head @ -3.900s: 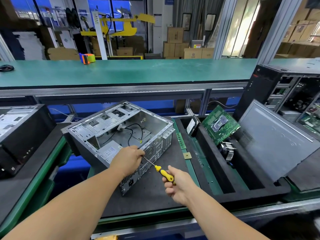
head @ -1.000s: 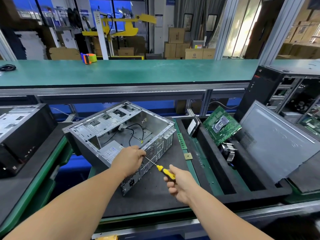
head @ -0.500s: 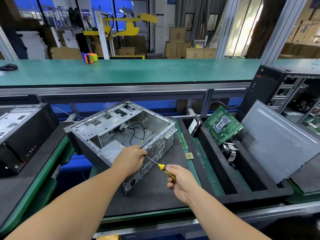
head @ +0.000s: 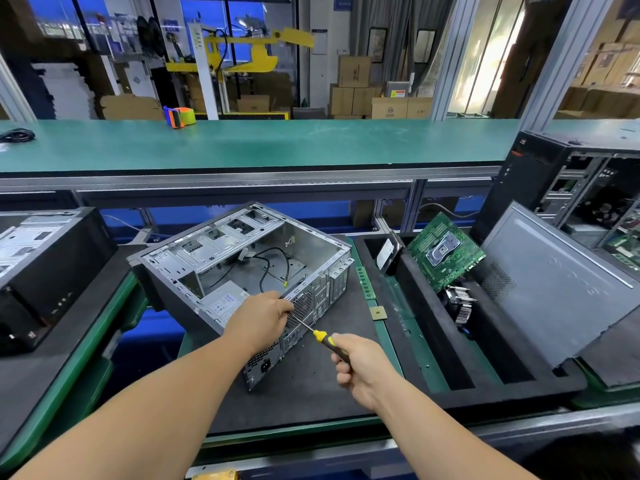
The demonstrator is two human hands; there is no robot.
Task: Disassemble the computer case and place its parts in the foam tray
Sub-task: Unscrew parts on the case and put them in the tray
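An open grey computer case point(head: 242, 258) lies on its side on a black mat, with loose black cables and a power supply point(head: 221, 301) inside. My left hand point(head: 261, 318) grips the case's rear top edge near the fan grille. My right hand point(head: 360, 367) holds a yellow-and-black screwdriver point(head: 320, 337), whose tip points at the rear panel under my left hand. The black foam tray point(head: 433, 344) to the right holds a green motherboard point(head: 445, 251), a hard drive point(head: 389, 252), a heatsink fan point(head: 460, 303) and a grey side panel point(head: 554, 289).
A RAM stick point(head: 362, 282) and a small CPU chip point(head: 378, 312) lie between case and tray. Another black case point(head: 45, 268) lies at the left. An upright open tower point(head: 571, 188) stands at the right. A tape dispenser point(head: 180, 116) sits on the green bench behind.
My right hand has shifted slightly on the screwdriver handle, as if turning it. My left hand and the case have stayed in place.
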